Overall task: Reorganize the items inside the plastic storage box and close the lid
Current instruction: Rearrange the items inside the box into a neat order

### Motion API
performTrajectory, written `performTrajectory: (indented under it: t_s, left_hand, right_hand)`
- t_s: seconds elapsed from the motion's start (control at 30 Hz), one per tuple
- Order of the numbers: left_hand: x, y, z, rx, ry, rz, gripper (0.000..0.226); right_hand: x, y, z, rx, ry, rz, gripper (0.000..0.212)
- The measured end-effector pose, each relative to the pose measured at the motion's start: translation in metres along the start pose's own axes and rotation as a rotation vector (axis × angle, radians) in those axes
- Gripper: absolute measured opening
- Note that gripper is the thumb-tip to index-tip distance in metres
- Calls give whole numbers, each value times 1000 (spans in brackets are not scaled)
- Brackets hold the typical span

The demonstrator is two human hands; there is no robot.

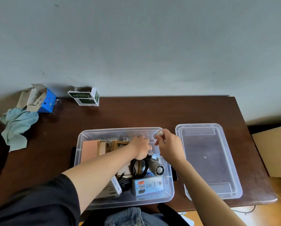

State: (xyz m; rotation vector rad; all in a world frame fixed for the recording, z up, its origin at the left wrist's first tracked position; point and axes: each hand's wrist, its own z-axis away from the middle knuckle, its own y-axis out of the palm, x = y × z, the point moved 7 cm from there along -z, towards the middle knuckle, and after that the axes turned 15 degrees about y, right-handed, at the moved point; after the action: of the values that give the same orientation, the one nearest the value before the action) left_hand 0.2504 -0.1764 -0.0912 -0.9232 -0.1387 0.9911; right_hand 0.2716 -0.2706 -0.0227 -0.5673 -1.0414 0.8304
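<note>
The clear plastic storage box (pixel 85 136) stands open on the dark wooden table, near the front edge. Inside lie a pink flat pack (pixel 89 148), wooden frames (pixel 116 145), a black cable (pixel 137 167), a grey handheld fan (pixel 156 167), a fan carton (pixel 147 185) and a white Belkin carton (pixel 114 190). My left hand (pixel 141 148) reaches into the far part of the box; what it touches is hidden. My right hand (pixel 168 146) pinches a small white object (pixel 159 133) above the box's far right corner. The clear lid (pixel 208 160) lies upside down to the right of the box.
At the table's back left stand an open blue carton (pixel 46 101) with white contents and a green-and-white carton (pixel 85 97). A pale blue cloth (pixel 16 126) hangs over the left edge. A grey wall rises behind. Cardboard (pixel 273 150) sits right of the table.
</note>
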Motion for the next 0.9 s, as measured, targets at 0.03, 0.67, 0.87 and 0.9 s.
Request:
performTrajectory:
  t_s: [0.03, 0.67, 0.87, 0.9]
  left_hand:
    - [1, 1, 1, -2, -1, -9, 50]
    - [12, 6, 19, -3, -7, 44, 40]
    - [17, 7, 17, -82, -8, 96, 47]
    - [17, 8, 16, -82, -3, 100, 48]
  right_hand:
    - [1, 0, 0, -1, 2, 12, 15]
    - [20, 82, -12, 119, 7, 769, 31]
    - [6, 91, -18, 89, 161, 637, 38]
    - [4, 91, -18, 84, 179, 617, 39]
